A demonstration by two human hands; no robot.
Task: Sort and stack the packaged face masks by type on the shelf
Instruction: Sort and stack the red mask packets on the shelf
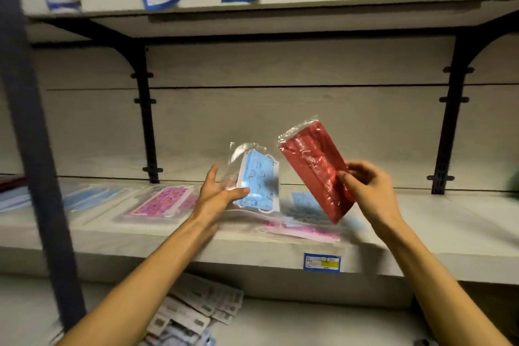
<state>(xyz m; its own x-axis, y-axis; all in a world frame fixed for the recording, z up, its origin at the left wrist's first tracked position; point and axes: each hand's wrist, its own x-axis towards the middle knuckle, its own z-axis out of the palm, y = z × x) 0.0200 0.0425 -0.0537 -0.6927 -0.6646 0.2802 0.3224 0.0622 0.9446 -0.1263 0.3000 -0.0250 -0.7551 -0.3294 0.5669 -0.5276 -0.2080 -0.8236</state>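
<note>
Right hand (362, 185) pinching lower edge of red mask pack (316, 168), tilted, held above shelf (438, 222). Left hand (217, 191) gripping blue printed mask pack (259, 180) by its left side. Beyond, on shelf: pink patterned mask pack (165, 201), loose pile beneath both held packs.

Left hand (217, 194) holds blue patterned mask pack (258, 180) upright above the shelf (421, 222); right hand (365, 182) pinches red mask pack (316, 168), tilted toward 11 o'clock. Pink pack (165, 201) lies flat at 9 o'clock of the left hand, plain blue packs (90, 195) beyond it.
</note>
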